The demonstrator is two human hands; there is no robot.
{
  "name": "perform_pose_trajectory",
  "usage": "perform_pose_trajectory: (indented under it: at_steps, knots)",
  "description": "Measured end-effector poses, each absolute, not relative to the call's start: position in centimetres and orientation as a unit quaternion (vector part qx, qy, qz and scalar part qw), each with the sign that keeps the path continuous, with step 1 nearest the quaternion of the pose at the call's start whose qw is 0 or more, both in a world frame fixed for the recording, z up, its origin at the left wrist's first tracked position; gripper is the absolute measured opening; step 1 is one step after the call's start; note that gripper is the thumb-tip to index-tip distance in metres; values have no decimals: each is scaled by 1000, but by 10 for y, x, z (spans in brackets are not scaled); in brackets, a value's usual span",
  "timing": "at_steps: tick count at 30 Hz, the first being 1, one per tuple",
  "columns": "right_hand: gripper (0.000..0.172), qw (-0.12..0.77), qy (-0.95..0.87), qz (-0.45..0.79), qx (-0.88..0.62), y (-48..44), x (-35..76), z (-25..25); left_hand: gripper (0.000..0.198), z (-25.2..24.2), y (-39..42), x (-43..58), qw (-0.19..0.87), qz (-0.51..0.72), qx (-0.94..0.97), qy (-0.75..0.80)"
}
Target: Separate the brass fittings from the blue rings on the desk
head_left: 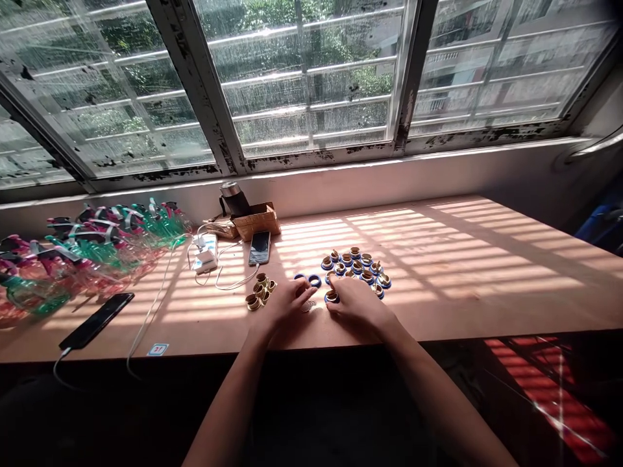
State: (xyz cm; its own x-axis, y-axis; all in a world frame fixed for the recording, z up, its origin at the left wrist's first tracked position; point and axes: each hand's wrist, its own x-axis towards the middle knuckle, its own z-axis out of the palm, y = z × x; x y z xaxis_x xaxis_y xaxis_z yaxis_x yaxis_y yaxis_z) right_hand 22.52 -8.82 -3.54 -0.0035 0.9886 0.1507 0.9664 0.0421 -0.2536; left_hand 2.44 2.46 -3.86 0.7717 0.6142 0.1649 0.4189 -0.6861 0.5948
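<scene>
My left hand (287, 306) rests curled on the wooden tabletop (438, 305), its fingertips close to a blue ring (314, 280) and a second blue ring (299, 276). Whether it holds anything is hidden by the fingers. Just left of it lies a small heap of brass fittings (259, 292). My right hand (357, 301) sits at the front of a cluster of blue-ringed brass fittings (355, 267), with fingers and thumb around one blue-ringed brass fitting (331, 296). A small metal ring (307, 307) lies between my hands.
Plastic spray bottles (82, 253) with green and pink parts lie heaped at the left. A black phone (95, 321), a second phone (259, 248), a white charger (206, 254) with cables, a cardboard box (256, 220) and a dark flask (234, 198) stand nearby. A window runs behind.
</scene>
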Motion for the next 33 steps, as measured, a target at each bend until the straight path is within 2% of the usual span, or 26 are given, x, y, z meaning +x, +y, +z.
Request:
perform_pose_trajectory:
  at_steps: [5, 12, 17, 27, 33]
  knots:
    - [21, 195, -717, 51, -667, -82, 225, -36, 44, -41, 20, 30, 282, 203, 896, 277]
    - [16, 345, -683, 57, -642, -75, 222, -41, 34, -54, 14, 38, 283, 296, 863, 297]
    - [20, 419, -658, 87, -620, -73, 222, -43, 32, -55, 12, 41, 303, 322, 858, 263]
    - [35, 437, -680, 116, -577, -73, 220, -42, 30, -69, 21, 41, 344, 405, 807, 260]
    - [32, 428, -682, 97, -586, -73, 220, -43, 34, -72, 23, 41, 374, 386, 808, 241]
